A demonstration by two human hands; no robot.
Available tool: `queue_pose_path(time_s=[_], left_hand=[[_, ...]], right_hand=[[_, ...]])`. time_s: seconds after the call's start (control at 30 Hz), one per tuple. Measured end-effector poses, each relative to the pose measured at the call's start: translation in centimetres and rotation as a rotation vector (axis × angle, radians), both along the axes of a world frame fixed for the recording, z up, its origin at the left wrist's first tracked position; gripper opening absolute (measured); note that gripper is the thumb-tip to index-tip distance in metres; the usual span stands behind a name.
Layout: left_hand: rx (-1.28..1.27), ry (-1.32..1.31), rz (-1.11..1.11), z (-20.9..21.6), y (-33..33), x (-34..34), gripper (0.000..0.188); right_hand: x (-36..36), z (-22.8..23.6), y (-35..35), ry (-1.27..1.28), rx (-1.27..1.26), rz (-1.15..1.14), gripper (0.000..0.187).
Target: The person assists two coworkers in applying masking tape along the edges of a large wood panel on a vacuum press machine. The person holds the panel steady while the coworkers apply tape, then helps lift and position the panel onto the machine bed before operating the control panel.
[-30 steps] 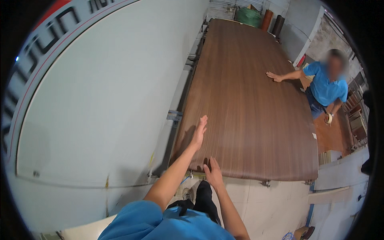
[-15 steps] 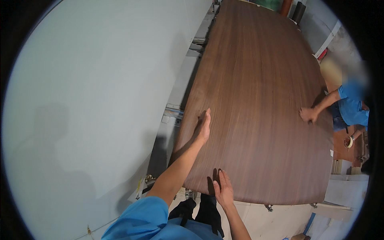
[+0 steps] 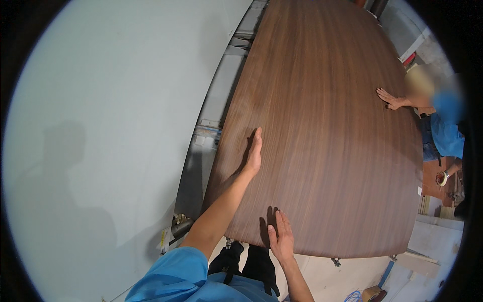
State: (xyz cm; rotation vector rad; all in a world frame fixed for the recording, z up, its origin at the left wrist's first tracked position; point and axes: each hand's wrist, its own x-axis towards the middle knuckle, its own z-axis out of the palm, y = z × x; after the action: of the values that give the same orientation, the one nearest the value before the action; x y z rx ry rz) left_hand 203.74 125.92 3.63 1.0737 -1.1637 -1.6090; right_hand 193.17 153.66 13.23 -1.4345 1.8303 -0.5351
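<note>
Hands first: our left hand (image 3: 254,153) is stretched forward on edge, fingers straight and together, its side pressed against the large dark brown wood-grain veneer sheet (image 3: 322,131); our right hand (image 3: 280,236) lies flat and spread, palm down, on the same sheet close to its near edge; neither hand grips anything. We see the sheet lying flat across the middle of the view, running away from us, its near edge curving just beyond our right hand; along its left side runs a grey metal rail (image 3: 211,126), and left of that a broad pale grey surface (image 3: 110,121). On the far right a co-worker's hand (image 3: 391,99) rests open on the sheet's right edge; their blue sleeve (image 3: 445,133) shows beside it.
</note>
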Motion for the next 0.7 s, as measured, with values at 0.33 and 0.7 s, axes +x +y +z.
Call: queue_pose_path(time_s=[0.33,0.7], left_hand=[[0.008,-0.041,0.014,-0.4,0.3,0.1,0.093],[0.055,0.011,0.033,-1.0,0.0,0.2,0.092]], right_hand=[[-0.3,-0.2,-0.6,-0.013,-0.026,-0.012,0.054],[-0.6,-0.3,-1.1,0.005,-0.018,-0.016,0.055]])
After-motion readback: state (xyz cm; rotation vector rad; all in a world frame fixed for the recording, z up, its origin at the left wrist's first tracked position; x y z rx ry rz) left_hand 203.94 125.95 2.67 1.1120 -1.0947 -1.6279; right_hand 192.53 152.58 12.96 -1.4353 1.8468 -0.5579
